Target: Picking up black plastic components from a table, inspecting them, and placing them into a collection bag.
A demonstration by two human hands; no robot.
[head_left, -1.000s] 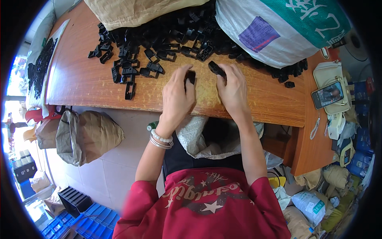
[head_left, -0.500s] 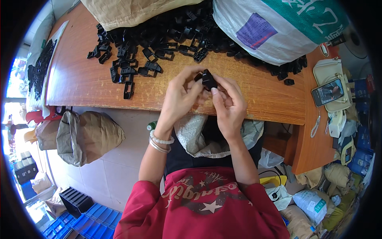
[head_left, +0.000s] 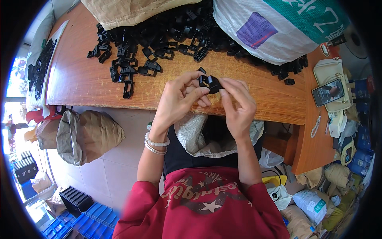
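Just above the table's near edge, both my hands meet at a small black plastic piece (head_left: 215, 85). My left hand (head_left: 179, 95) is closed on its open, frame-like left end, thumb below and forefinger above. At its solid right end, my right hand (head_left: 240, 102) pinches it between thumb and fingers. A small black bit (head_left: 202, 70) shows at my left fingertips; whether it belongs to the same piece I cannot tell. Beyond my hands lies a heap of similar black plastic frames (head_left: 163, 53). Below them, an open silvery-white woven sack (head_left: 189, 137) hangs at my lap, its inside dark.
A brown sack (head_left: 131, 12) and a white-and-green woven sack (head_left: 274, 30) stand on the wooden table (head_left: 79, 79) behind the heap. At right lie a phone (head_left: 328, 92) and a cream bag (head_left: 324, 71). A paper sack (head_left: 91, 137) and blue crates (head_left: 93, 223) are on the floor at left.
My right hand has moved slightly right, away from my left. The black piece has turned from upright to lying sideways, so its frame opening now shows.
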